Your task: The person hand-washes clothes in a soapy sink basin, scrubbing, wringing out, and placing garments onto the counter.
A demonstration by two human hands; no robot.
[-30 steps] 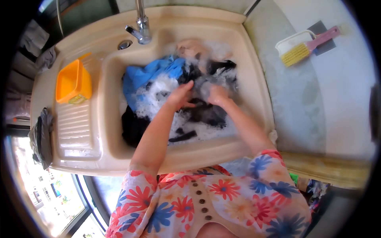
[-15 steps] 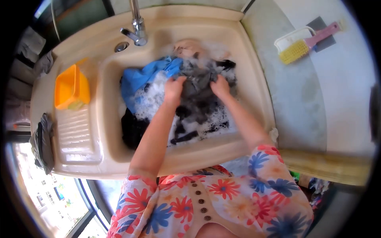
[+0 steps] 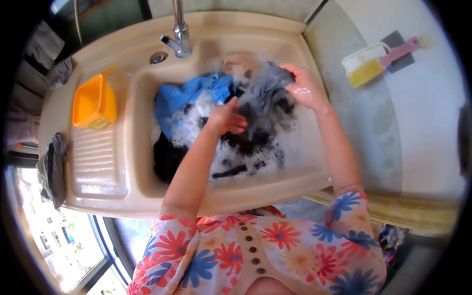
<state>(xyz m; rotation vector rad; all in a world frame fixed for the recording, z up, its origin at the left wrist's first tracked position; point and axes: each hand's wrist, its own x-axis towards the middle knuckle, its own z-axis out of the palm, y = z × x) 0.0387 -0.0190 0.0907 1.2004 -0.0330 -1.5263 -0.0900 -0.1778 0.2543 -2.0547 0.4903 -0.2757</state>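
Observation:
A wet grey garment (image 3: pixel 268 91) stretches up out of the foamy water, its upper right end gripped in my right hand (image 3: pixel 306 89). My left hand (image 3: pixel 227 118) hovers by the garment's left side with its fingers apart, holding nothing. Around them in the sink basin (image 3: pixel 142 162) are a blue cloth (image 3: pixel 184 94), a black cloth (image 3: pixel 165 160) at the left and a beige cloth (image 3: pixel 238 64) at the back. Dark fabric partly shows through the suds (image 3: pixel 196 110); its shape is hidden.
A chrome faucet (image 3: pixel 181 39) rises behind the basin. On the ridged drainboard (image 3: pixel 96 172) stands an orange container (image 3: pixel 96 105). Grey cloth (image 3: pixel 53 169) hangs over the left edge. A yellow-bristled brush (image 3: pixel 366 73) with a pink handle lies on the right ledge beside a white dish (image 3: pixel 361 56).
My right hand has moved up and right, pulling the grey garment with it. My left hand has let go of the garment and moved slightly down and right, opening its fingers.

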